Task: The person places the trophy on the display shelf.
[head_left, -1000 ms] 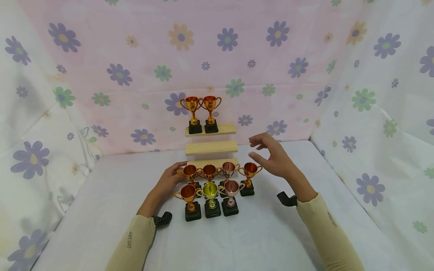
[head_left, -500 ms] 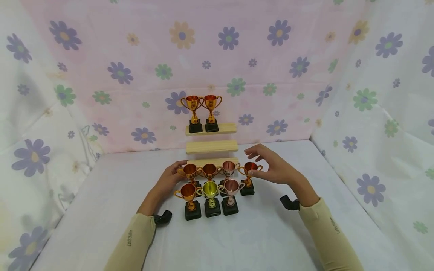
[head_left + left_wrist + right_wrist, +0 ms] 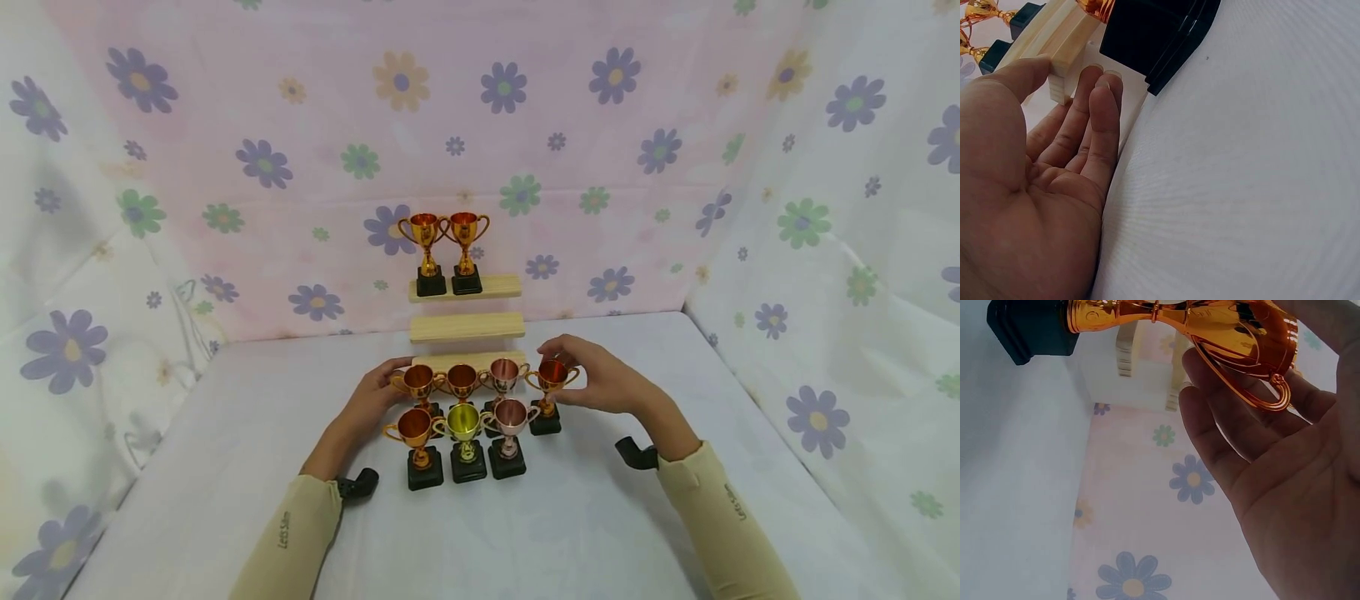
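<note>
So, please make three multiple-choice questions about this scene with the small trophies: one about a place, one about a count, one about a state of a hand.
1. Where do the two gold trophies stand?
A. top shelf
B. middle shelf
C. on the table

2. How many trophies stand on the table?
A. five
B. seven
C. nine

3. What does the right hand do?
A. lies flat on the table
B. closes round the rightmost trophy
C. holds a shelf board

Answers:
1 A, both bases sit on the top shelf.
2 B, four behind and three in front.
3 B, its fingers curl round the cup.
</note>
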`<state>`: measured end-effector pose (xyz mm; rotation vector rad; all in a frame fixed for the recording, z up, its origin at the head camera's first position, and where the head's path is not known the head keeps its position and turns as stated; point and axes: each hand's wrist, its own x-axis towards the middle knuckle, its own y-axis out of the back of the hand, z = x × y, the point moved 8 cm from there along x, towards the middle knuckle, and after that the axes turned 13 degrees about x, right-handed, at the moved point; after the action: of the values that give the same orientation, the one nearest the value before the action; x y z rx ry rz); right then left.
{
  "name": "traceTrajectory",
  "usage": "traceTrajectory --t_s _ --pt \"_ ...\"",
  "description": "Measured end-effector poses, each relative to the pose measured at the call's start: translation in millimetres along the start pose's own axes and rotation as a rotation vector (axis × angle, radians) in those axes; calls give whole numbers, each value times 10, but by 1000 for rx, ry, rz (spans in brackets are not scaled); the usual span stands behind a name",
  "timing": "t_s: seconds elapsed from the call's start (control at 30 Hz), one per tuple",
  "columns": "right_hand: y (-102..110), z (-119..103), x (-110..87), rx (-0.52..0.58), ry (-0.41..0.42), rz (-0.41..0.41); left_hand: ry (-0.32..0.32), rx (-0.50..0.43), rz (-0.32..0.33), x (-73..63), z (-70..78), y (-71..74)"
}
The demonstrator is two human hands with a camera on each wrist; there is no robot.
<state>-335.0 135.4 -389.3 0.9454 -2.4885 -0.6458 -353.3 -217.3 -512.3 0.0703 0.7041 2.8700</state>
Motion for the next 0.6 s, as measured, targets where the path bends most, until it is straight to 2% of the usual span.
traceTrajectory --t_s 0.3,0.6 --pt "-35 25 12 -16 -4 0 6 19 7 -12 -3 9" --pt "11 -45 1 -74 59 29 1 26 6 1 3 7"
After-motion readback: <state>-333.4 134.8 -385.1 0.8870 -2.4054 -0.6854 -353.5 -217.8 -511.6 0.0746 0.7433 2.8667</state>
